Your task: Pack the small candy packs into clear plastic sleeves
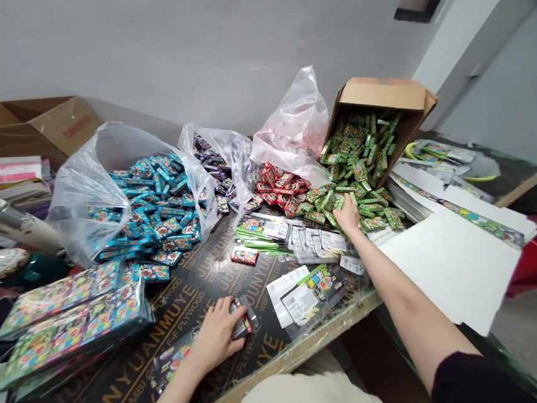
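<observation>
My left hand [219,334] lies low on the dark plywood table, its fingers curled over a small dark-and-red packet [246,323] at the end of a clear plastic bag. Under my left wrist is a colourful printed sheet [167,363]. My right hand [348,215] reaches far forward to a heap of small green packets [361,154] spilling from a tipped cardboard box [381,92]. Its fingers are closed on a green packet at the heap's near edge, with the fingertips partly hidden. A single red packet [244,255] lies on the table between the hands.
Clear bags spill blue packets [154,200], purple packets [212,159] and red packets [283,184] along the wall. Printed bags with labels [313,292] lie near the front edge. Filled packs [72,328] are stacked left; white card sheets [450,266] lie right.
</observation>
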Available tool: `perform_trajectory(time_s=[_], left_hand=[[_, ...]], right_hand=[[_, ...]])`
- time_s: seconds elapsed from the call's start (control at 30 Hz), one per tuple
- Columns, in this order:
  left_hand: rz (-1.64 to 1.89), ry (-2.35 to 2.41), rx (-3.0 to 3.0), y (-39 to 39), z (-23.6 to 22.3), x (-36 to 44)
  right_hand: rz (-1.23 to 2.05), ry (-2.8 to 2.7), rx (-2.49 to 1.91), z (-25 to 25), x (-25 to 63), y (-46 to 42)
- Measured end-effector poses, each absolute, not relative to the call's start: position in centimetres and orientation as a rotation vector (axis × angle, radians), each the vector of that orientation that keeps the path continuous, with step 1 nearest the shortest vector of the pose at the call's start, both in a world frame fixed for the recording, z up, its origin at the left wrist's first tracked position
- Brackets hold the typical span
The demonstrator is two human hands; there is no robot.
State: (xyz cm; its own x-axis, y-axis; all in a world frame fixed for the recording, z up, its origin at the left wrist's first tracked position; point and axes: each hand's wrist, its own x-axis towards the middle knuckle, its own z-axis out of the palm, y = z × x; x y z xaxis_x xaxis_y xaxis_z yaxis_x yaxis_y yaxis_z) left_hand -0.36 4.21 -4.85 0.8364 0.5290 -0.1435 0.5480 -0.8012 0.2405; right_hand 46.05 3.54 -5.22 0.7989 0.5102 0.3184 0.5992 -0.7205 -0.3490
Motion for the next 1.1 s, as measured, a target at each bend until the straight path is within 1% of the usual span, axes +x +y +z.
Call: perform_trajectory(time_s=[0.1,0.17,0.3,0.37,0.43,0.47,0.53,0.63,0.67,0.73,0.83,0.97,1.03,1.1], left_hand=[[-0.014,0.877,2.679,4.4,-5.3,-0.7],[0.011,0.928,2.636,4.3,-5.6,-1.3],[0.033,1.084,2.569,3.7,-5.9,-2.8],[0.131,1.144,2.483,3.2,-5.6,-3.5],[0.309,1.185,2.370,2.6,-5.0,-3.9],[0.416,1.207,2.311,2.4,-4.6,-4.0],[0.627,1.244,2.199,2.1,-3.7,-3.8],[0.867,1.231,2.078,1.8,-2.3,-3.1],[0.928,1.232,2.045,1.7,-1.9,-2.9],[1.036,1.273,1.985,1.6,-1.3,-2.5],[1.191,1.424,1.892,1.0,-1.1,-1.8],[1.345,1.560,1.833,-0.4,-2.3,-0.3],[1.391,1.593,1.836,-1.4,-3.3,0.5],[1.424,1.615,1.850,-2.2,-4.2,0.9]], right_hand=[[-0.329,-0.874,-2.506,-5.7,44.8,3.8],[-0.356,-0.791,-2.514,-6.2,44.6,3.5],[-0.226,-0.628,-2.539,-5.9,46.2,2.3],[-0.177,-0.673,-2.515,-5.1,46.6,2.2],[-0.180,-0.732,-2.455,-4.5,45.3,2.7],[-0.196,-0.800,-2.388,-4.5,43.8,3.1],[-0.202,-1.095,-2.116,-5.2,38.9,3.6],[0.099,-1.760,-1.712,-7.1,29.6,3.0],[0.205,-1.898,-1.643,-7.7,26.8,2.6],[0.350,-1.954,-1.618,-8.1,22.3,1.9],[0.545,-1.586,-1.572,-6.5,17.9,1.4],[1.129,-0.904,-1.253,-2.4,12.8,0.2],[1.224,-0.670,-1.180,-0.9,10.4,-0.6],[1.226,-0.540,-1.148,-0.1,8.8,-1.1]])
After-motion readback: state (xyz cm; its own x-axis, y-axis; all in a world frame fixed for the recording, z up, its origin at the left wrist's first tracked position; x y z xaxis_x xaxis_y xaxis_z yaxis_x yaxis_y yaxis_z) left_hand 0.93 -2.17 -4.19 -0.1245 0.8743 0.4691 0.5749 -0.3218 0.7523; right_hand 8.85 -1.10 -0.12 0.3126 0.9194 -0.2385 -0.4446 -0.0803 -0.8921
